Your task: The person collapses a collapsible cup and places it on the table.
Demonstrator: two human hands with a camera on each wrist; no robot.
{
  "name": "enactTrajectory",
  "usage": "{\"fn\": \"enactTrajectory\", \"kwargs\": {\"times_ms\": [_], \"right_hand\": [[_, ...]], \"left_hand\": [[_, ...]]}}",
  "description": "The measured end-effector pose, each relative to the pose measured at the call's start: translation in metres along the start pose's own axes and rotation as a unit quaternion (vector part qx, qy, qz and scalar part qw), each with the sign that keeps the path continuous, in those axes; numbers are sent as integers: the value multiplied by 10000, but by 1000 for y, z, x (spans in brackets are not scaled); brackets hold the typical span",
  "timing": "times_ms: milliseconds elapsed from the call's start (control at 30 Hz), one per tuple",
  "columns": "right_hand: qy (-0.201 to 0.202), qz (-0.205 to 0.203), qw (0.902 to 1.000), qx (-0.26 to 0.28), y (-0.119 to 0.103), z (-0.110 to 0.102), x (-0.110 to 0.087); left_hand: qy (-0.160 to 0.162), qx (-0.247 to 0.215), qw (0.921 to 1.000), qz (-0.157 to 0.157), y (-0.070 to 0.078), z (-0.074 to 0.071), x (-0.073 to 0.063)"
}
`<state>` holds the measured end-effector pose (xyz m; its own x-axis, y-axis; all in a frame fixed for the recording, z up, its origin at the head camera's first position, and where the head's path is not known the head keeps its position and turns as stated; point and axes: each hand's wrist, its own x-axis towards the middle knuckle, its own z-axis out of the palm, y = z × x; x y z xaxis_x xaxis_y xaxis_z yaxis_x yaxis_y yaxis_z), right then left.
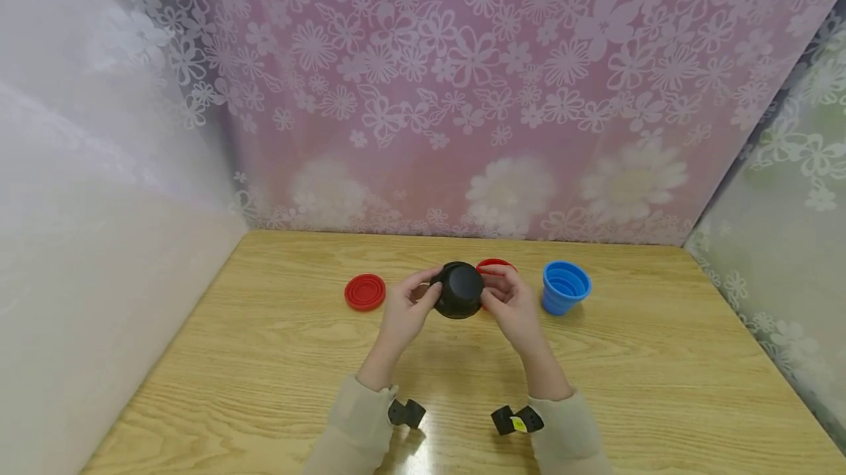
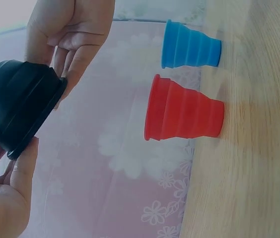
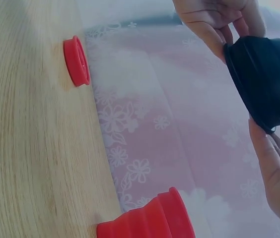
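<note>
Both hands hold a black collapsible cup [image 1: 460, 290] above the table, its base turned up toward the head camera. The left hand [image 1: 406, 307] pinches its left side between thumb and fingers. On the opposite side, the right hand [image 1: 514, 306] grips it the same way. Stepped folds show on the cup's wall [image 2: 26, 99] in the left wrist view, and its wide rim tilts downward. Behind the right hand, a red collapsible cup [image 2: 184, 109] stands upright and extended, mostly hidden in the head view.
An extended blue collapsible cup [image 1: 565, 288] stands upright to the right of the hands. On the left lies a flattened red collapsible cup [image 1: 365, 292]. The wooden table [image 1: 264, 357] meets a flowered pink backdrop [image 1: 423, 93] at its far edge, with light panels at both sides.
</note>
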<state>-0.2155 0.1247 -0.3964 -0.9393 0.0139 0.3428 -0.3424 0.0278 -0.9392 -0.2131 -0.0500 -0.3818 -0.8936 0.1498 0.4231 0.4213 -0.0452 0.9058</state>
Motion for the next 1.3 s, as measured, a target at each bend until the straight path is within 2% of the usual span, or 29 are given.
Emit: {"fn": "enactTrajectory", "kwargs": {"times_ms": [200, 500, 700, 800, 967, 1100, 1300], "right_hand": [[337, -79, 9994, -68, 1, 0, -1], [462, -168, 9987, -154, 1, 0, -1], [575, -28, 9982, -145, 1, 0, 0], [624, 9, 9979, -168, 1, 0, 0], [663, 90, 9975, -244, 0, 0, 0], [445, 201, 9986, -180, -1, 0, 0], [-478, 292, 9984, 102, -1, -4, 0]], "left_hand": [[-38, -294, 9991, -296, -1, -1, -1], [-160, -519, 9953, -797, -1, -4, 0], [-307, -587, 9924, -1033, -18, -7, 3], [-383, -603, 9913, -1109, -25, -7, 4], [-445, -580, 9916, -1067, -26, -7, 4], [-353, -725, 9916, -1016, -24, -6, 4], [152, -1150, 9874, -1078, -23, -5, 6]]}}
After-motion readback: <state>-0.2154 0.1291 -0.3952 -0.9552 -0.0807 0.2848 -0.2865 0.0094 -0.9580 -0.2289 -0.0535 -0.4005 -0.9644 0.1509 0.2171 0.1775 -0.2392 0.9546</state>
